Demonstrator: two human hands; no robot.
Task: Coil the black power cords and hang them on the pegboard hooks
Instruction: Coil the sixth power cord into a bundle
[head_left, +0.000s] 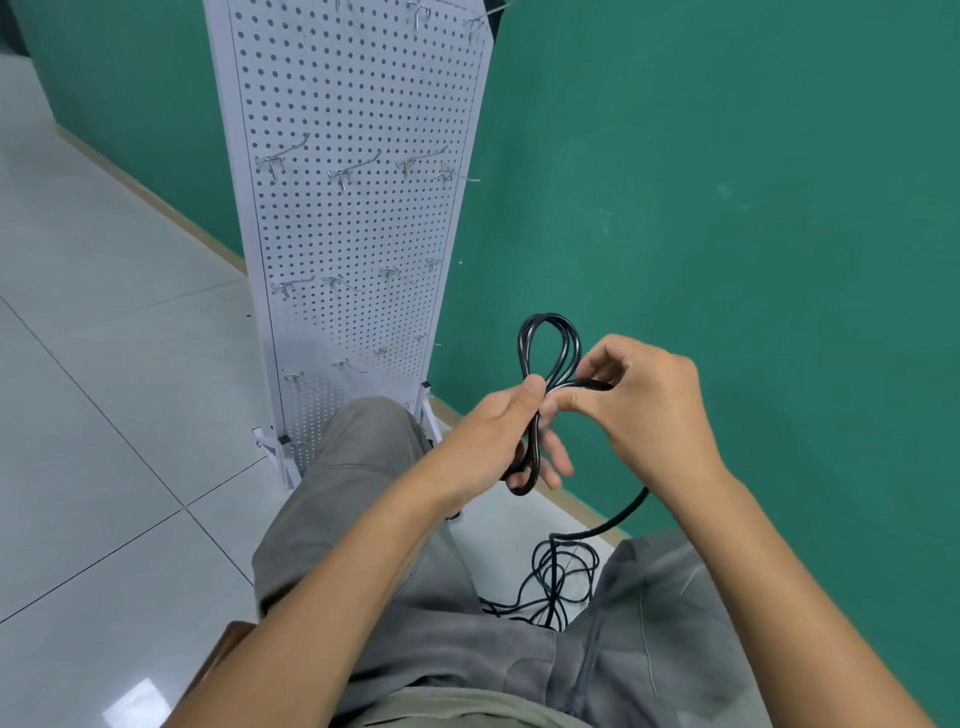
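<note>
My left hand (511, 423) grips a small coil of black power cord (548, 345) at its waist, loops sticking out above and below the fist. My right hand (644, 400) pinches the cord's strand where it wraps across the coil. From there the cord runs down under my right wrist to a loose black tangle (558, 579) on the floor between my knees. The white pegboard (358, 218) stands ahead to the left against the wall, with rows of bare metal hooks (353, 169).
The green wall (727, 208) fills the right side, close behind my hands. Pale floor tiles (104, 389) spread to the left. My legs in grey trousers (363, 493) straddle the tangle. The pegboard's feet (280, 452) stand on the floor near my left knee.
</note>
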